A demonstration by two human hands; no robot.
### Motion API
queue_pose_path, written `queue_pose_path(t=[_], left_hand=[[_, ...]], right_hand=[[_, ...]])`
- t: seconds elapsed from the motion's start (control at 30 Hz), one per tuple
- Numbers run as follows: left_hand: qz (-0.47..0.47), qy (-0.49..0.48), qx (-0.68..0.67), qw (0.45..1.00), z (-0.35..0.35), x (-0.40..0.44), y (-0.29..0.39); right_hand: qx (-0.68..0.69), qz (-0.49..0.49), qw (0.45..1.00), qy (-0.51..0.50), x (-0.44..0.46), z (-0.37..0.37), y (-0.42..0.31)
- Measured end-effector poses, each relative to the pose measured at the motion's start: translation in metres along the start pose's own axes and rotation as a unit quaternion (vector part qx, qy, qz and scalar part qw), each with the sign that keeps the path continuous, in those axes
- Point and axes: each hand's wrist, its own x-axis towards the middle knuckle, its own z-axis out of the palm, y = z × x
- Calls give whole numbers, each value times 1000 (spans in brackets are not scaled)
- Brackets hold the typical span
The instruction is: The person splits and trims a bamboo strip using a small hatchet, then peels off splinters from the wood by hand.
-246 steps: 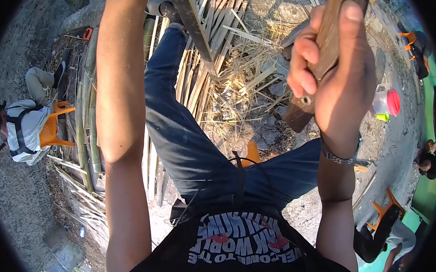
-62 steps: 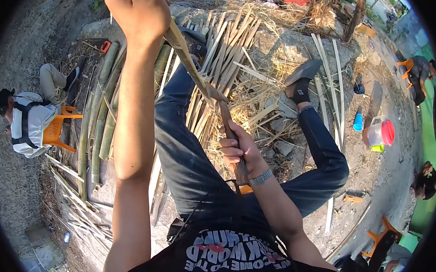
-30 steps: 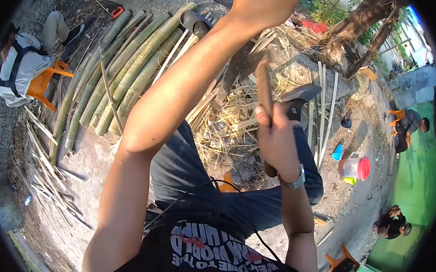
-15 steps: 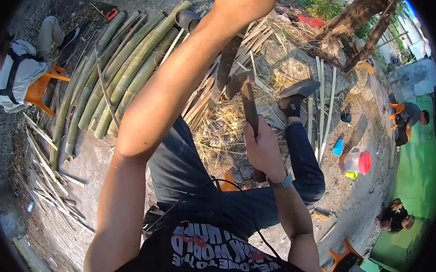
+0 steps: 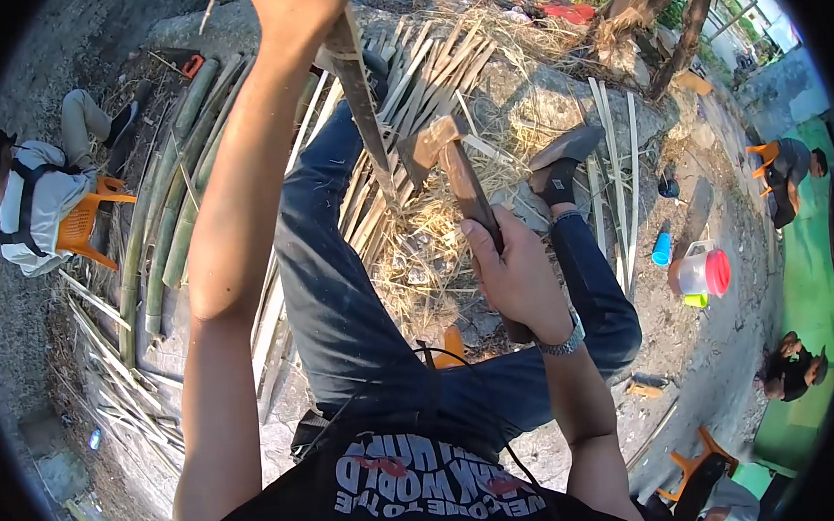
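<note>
Ground (image 5: 714,358) spreads all around, with dry straw (image 5: 435,241) in the middle. Two legs (image 5: 344,311) in blue pants reach up and out over it. Long green poles (image 5: 155,218) lie side by side near 10 o'clock. A big pile of thin strips (image 5: 435,71) lies at 12 o'clock. At 9 o'clock a person (image 5: 41,200) in a light top sits on an orange chair (image 5: 81,229). A long, dark, flat piece (image 5: 361,98) slants down from 11 o'clock, its low end over the straw and strips.

Just beside it, a chopping tool (image 5: 459,169) has its head near 12 o'clock. The left hand (image 5: 300,7), at 11 o'clock, is curled on the top of the flat piece. The picture edge cuts it off, so its fingertips do not show. The right hand (image 5: 521,274), at 3 o'clock, is shut tight round the tool's handle. Far out at 3 o'clock stands a clear jug (image 5: 693,274) with a pink lid (image 5: 718,272), and near it is a small blue cup (image 5: 662,249)
</note>
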Motion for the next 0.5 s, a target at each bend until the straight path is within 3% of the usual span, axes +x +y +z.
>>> queue_pose_path(t=[0.03, 0.1, 0.17, 0.2, 0.3, 0.33, 0.37, 0.47, 0.5], left_hand=[[-7, -2, -36, 999, -1, 3, -5], [10, -9, -37, 999, -2, 4, 2], [29, -27, -30, 999, -2, -3, 6], [19, -24, -17, 999, 1, -6, 11], [32, -22, -3, 999, 12, -6, 21], [26, -20, -3, 999, 7, -6, 19], [20, -18, -2, 1000, 5, -8, 20], [-6, -8, 3, 1000, 9, -7, 25], [-9, -15, 14, 1000, 13, -12, 29]], right_hand=[[8, 4, 1000, 4, 2, -2, -6], [96, -100, 978, 157, -5, -9, -35], [268, -87, 937, 209, -4, -9, -62], [254, -125, 930, 234, 7, 1, -56], [-74, -129, 984, 97, 20, 35, 4], [-54, -94, 993, 45, 24, 30, 22], [-53, -93, 993, 54, 23, 21, 21], [124, -63, 976, 169, 10, -5, -25], [120, -96, 966, 206, 9, -8, -33]])
